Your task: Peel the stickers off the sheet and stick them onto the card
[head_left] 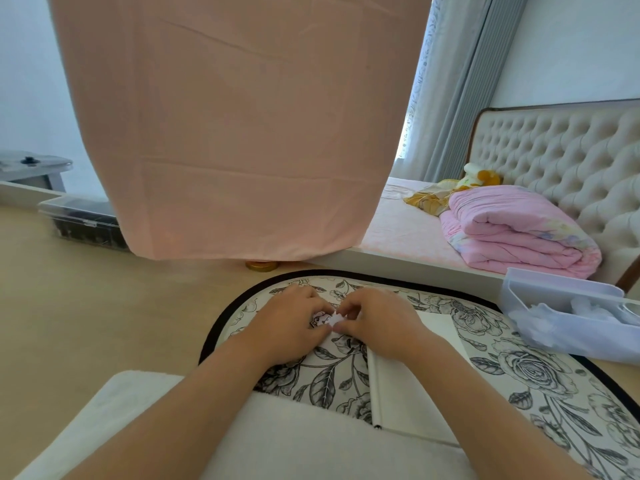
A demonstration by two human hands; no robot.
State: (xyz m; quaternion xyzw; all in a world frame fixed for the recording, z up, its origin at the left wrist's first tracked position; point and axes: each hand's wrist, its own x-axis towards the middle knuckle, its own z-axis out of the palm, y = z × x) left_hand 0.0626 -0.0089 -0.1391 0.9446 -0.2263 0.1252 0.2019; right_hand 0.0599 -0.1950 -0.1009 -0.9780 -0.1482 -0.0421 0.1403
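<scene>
A small white sticker sheet (325, 319) with a dark printed drawing shows between my two hands, low in the middle of the view. My left hand (289, 320) holds its left side with curled fingers. My right hand (375, 322) pinches its right edge between thumb and fingertips. Most of the sheet is hidden by my fingers. A white card (408, 393) lies on the table under my right forearm, reaching toward me. The table (519, 375) has a black-and-white flower pattern and a black rim.
A clear plastic box (568, 317) with white contents sits at the table's right edge. A pink cloth (235, 126) hangs ahead. A bed with a folded pink quilt (512, 233) is at the right. A dark-filled clear box (83, 223) lies on the floor, left.
</scene>
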